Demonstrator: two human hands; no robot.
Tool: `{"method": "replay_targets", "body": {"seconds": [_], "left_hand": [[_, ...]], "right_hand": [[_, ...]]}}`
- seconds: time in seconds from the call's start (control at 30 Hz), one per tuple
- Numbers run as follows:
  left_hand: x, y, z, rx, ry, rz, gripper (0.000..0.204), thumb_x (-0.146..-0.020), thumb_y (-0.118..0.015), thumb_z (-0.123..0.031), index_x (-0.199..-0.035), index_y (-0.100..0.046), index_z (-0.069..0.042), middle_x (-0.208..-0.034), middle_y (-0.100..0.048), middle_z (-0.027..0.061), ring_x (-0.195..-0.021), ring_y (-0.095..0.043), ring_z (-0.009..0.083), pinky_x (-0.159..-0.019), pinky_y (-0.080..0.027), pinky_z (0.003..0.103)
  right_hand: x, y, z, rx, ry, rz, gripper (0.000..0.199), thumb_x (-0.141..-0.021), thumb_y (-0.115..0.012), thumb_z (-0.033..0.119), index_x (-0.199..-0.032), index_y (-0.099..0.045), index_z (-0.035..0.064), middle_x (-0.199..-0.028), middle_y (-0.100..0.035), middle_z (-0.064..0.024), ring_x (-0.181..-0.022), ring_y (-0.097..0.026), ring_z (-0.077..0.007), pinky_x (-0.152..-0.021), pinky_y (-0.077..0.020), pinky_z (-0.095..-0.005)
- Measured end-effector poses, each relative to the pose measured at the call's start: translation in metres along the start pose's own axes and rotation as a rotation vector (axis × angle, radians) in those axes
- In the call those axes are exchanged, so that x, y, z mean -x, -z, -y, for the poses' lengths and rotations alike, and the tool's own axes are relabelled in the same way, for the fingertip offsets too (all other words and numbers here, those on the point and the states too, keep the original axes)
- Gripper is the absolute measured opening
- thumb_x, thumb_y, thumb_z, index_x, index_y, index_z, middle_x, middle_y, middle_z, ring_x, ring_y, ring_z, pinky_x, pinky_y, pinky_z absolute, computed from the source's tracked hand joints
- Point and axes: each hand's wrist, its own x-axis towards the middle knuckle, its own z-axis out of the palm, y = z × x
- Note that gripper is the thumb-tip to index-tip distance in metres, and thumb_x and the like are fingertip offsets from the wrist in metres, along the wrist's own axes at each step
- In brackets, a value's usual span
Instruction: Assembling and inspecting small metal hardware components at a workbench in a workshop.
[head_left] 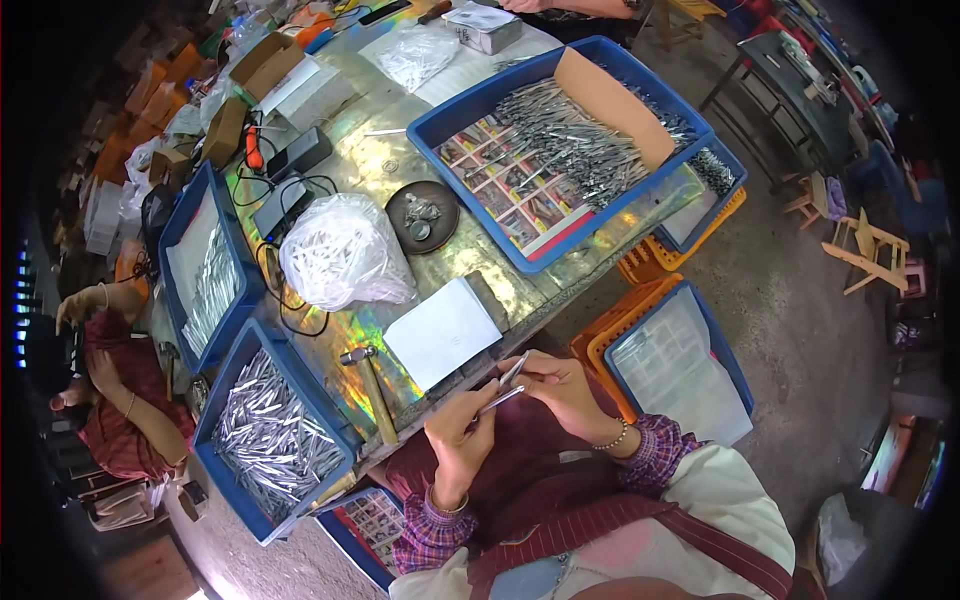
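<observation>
Just past the table's near edge, over my lap, my left hand [462,440] is closed on a slim silver metal piece [502,398] that points toward my other hand. My right hand [562,392] pinches a second slim metal piece [515,369], its fingers close to the tip of the first. The exact kind of these pieces is too small to tell. A white sheet of paper [442,332] lies on the table beyond my hands. Left of the paper rests a hammer [372,392] with a wooden handle.
A blue tray [352,440] of loose metal pieces stands at the left, another blue tray [243,300] behind it. A large blue tray [535,265] with heaped metal pieces sits far right. Between are a plastic bag [345,255] and a round dark dish [445,200]. Another person [135,400] is at left.
</observation>
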Motion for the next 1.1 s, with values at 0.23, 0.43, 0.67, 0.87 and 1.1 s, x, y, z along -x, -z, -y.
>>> {"method": "replay_targets", "body": {"seconds": [0.23, 0.43, 0.67, 0.87, 1.1], "left_hand": [[-0.004, -0.003, -0.003, -0.071, -0.09, 0.015, 0.027, -0.068, -0.064, 0.008, -0.092, -0.067, -0.003, -0.074, -0.063, 0.0124, -0.062, -0.061, 0.0249, -0.055, -0.047, 0.03], [0.004, -0.01, -0.004, -0.202, -0.177, 0.073, 0.032, -0.067, -0.062, 0.008, -0.098, -0.064, 0.0, -0.076, -0.063, 0.013, -0.063, -0.061, 0.0253, -0.058, -0.048, 0.031], [0.012, -0.007, 0.003, 0.02, 0.076, 0.159, 0.03, -0.071, -0.067, 0.001, -0.101, -0.063, -0.001, -0.075, -0.063, 0.0102, -0.058, -0.058, 0.0143, -0.052, -0.045, 0.025], [-0.002, 0.006, 0.004, 0.417, 0.528, 0.071, 0.016, -0.083, -0.061, -0.005, -0.098, -0.062, 0.0, -0.072, -0.058, -0.003, -0.064, -0.046, 0.0025, -0.057, -0.038, 0.018], [0.0, 0.015, 0.008, 0.522, 0.548, 0.037, 0.017, -0.083, -0.063, -0.009, -0.098, -0.063, 0.0, -0.072, -0.057, -0.0044, -0.063, -0.043, 0.0016, -0.056, -0.036, 0.017]], "right_hand": [[-0.002, 0.008, -0.014, -0.033, 0.077, -0.013, 0.022, -0.085, -0.059, 0.002, -0.106, -0.061, -0.0054, -0.095, -0.058, -0.0042, -0.086, -0.056, -0.0078, -0.072, -0.0448, -0.0188], [0.0, 0.008, -0.012, -0.228, -0.043, 0.031, 0.027, -0.086, -0.059, 0.004, -0.111, -0.059, -0.0034, -0.095, -0.061, -0.0023, -0.081, -0.057, -0.0048, -0.069, -0.0462, -0.0176], [-0.004, 0.02, -0.024, -0.13, -0.158, 0.09, 0.025, -0.089, -0.056, 0.011, -0.11, -0.059, -0.0028, -0.096, -0.064, -0.0084, -0.085, -0.063, -0.0154, -0.078, -0.0506, -0.0269], [-0.005, 0.025, -0.026, -0.361, -0.47, 0.269, 0.027, -0.089, -0.052, 0.011, -0.113, -0.056, -0.0016, -0.08, -0.056, -0.0025, -0.066, -0.053, -0.0112, -0.065, -0.0455, -0.026], [-0.006, 0.009, -0.025, -0.484, -0.528, 0.239, 0.028, -0.088, -0.054, 0.01, -0.113, -0.056, -0.002, -0.073, -0.052, 0.0009, -0.065, -0.049, -0.0096, -0.059, -0.0412, -0.0228]]}}
